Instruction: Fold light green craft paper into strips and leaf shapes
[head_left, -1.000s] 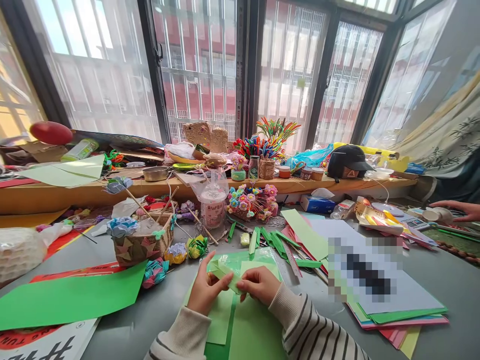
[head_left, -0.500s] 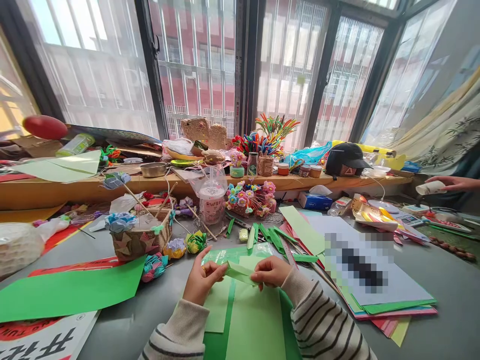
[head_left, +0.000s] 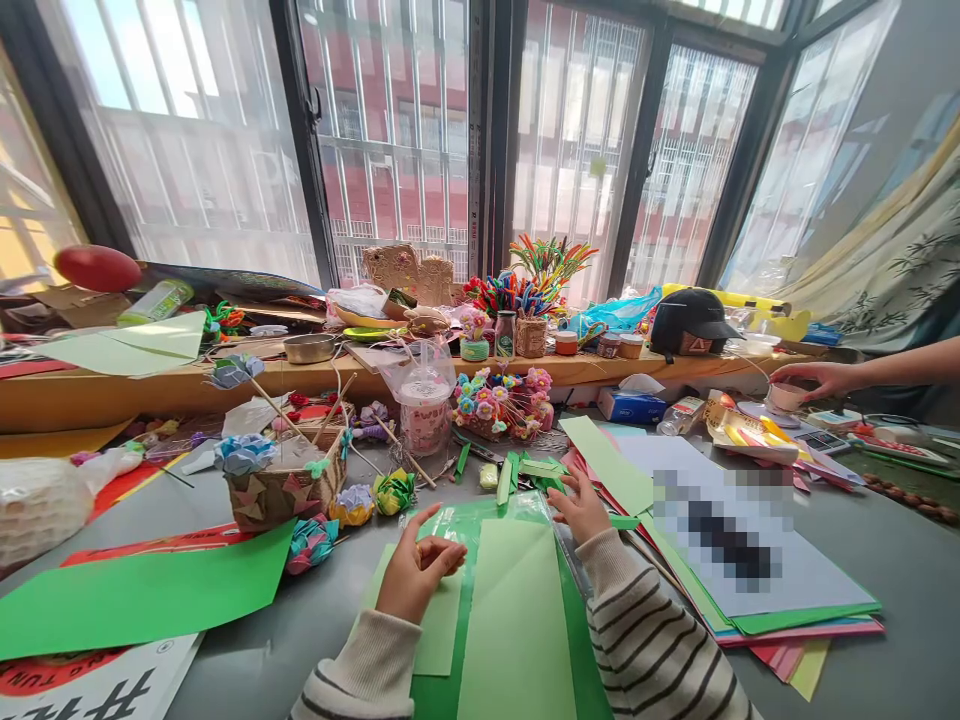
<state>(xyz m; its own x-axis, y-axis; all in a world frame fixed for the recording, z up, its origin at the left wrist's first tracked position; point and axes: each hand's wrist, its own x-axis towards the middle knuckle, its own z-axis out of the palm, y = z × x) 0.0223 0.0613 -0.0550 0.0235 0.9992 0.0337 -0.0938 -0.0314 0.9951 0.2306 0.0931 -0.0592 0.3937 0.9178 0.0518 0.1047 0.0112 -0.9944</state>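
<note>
My left hand (head_left: 420, 572) hovers over the pale green paper sheets with nothing visible in it, index finger and thumb apart, the other fingers loosely curled. Fingers spread, my right hand (head_left: 583, 508) is at the near edge of a small pile of folded green paper strips (head_left: 508, 478). A pale green folded strip (head_left: 541, 468) lies on that pile, just left of my right fingertips. Between my hands is a long pale green sheet (head_left: 517, 610) with a crease near its top. Beneath it lies a darker green sheet (head_left: 439, 695) and a clear plastic sleeve.
A paper stack (head_left: 742, 530) is at right, a large green sheet (head_left: 150, 590) at left. Behind stand a basket of paper flowers (head_left: 281, 490), a lidded cup (head_left: 425, 415) and crocheted flowers (head_left: 502, 400). At far right another person's hand (head_left: 814, 380) holds a small cup.
The pale green folded strip has left both hands and lies on the strip pile. My right hand moved forward and opened. The other person's hand with the cup moved left and lower.
</note>
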